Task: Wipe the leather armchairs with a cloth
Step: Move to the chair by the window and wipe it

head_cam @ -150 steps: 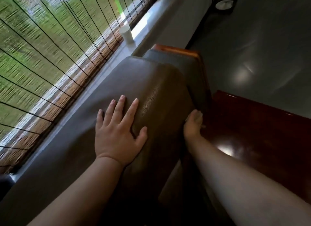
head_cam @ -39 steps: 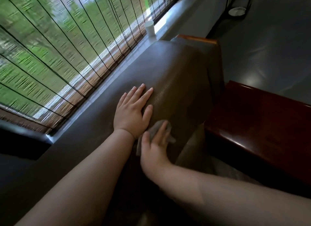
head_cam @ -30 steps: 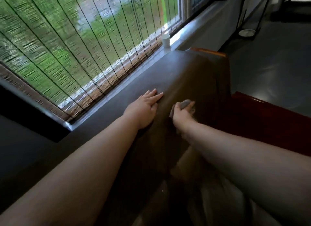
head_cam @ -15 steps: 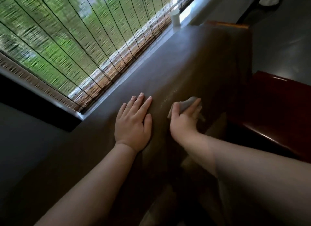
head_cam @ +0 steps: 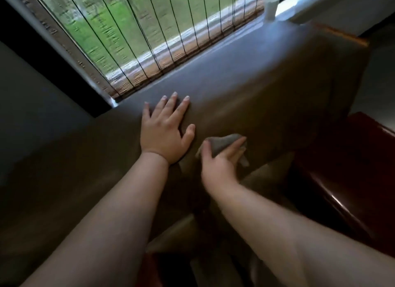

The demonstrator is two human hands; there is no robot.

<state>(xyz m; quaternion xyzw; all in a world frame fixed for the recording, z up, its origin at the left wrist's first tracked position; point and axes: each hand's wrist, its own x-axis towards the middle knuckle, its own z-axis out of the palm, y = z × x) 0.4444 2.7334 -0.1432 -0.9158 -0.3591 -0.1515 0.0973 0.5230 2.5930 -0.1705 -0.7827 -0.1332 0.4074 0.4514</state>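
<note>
The grey cloth point(head_cam: 222, 142) lies pressed on the armchair's point(head_cam: 267, 83) leather back top, under the right hand point(head_cam: 220, 165), fingers curled over it. The left hand point(head_cam: 164, 133) rests flat beside, holding nothing. Wiping looks midway; most leather, and any other chairs, probably remain.

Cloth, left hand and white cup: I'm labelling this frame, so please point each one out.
cloth point(head_cam: 223, 142), head view, grey fold showing above the right hand's fingers
left hand point(head_cam: 164, 135), head view, back of the hand
white cup point(head_cam: 271, 4), head view, side wall
</note>
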